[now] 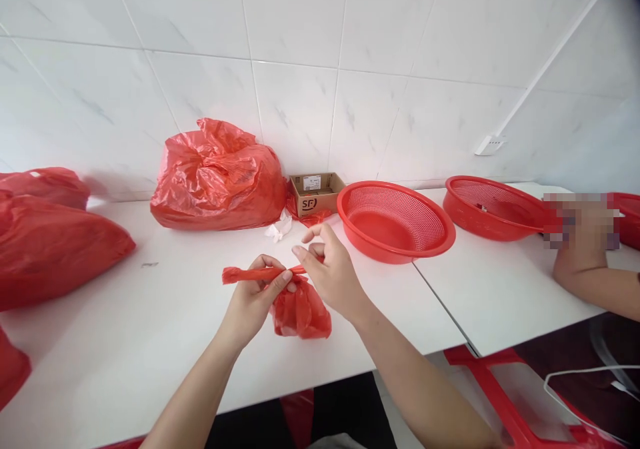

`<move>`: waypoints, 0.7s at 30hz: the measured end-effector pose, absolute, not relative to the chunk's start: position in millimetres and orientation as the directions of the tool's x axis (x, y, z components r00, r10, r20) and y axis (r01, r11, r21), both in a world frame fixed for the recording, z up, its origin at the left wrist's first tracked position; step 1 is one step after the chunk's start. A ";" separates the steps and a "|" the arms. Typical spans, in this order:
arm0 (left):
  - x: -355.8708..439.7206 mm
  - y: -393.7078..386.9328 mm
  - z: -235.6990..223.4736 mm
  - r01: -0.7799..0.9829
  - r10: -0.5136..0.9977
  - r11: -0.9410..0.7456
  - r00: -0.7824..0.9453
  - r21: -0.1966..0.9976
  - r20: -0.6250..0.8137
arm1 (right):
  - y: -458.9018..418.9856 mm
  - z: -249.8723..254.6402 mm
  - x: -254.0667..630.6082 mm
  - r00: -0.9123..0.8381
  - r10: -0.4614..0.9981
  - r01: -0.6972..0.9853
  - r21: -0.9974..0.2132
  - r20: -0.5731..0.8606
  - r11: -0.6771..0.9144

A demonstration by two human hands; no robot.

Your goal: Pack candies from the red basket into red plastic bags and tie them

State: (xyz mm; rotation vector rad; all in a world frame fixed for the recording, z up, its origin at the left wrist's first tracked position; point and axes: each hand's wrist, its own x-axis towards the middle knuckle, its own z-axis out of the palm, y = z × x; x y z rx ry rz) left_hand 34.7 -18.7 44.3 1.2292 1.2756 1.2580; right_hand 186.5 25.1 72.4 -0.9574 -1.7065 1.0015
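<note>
In front of me a small red plastic bag (pixel 303 312) rests at the table's near side, its bottom bulging with contents I cannot make out. My left hand (pixel 257 296) is closed on the bag's gathered neck, thumb against fingertips. A twisted red strip of the bag sticks out leftward across those fingers, and a shorter piece runs right toward my other hand. Just right of the neck is my right hand (pixel 330 269), its thumb and index finger apart, the other fingers partly curled and hidden. Whether the short piece touches its palm is hidden.
A large full red bag (pixel 220 182) stands by the wall, beside an open cardboard box (pixel 317 196) and crumpled white tissue (pixel 279 226). Red baskets (pixel 395 259) (pixel 480 226) line the right. More red bags (pixel 55 249) lie left. A co-worker's arm (pixel 595 269) is at far right.
</note>
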 end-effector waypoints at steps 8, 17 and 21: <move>29.0 -17.0 34.7 0.087 0.999 -0.033 -0.027 0.996 0.036 | -8.7 31.9 196.8 -0.256 0.959 -0.108 -0.990 0.119 0.094; 28.2 -17.9 23.8 0.075 0.991 -0.135 0.015 0.988 0.134 | 5.5 21.5 216.7 -0.256 0.943 0.220 -0.937 0.214 0.272; 33.1 -22.2 26.0 -0.054 0.989 -0.075 0.123 0.996 0.081 | 15.4 24.1 216.8 -0.516 0.842 0.069 -0.972 0.158 0.224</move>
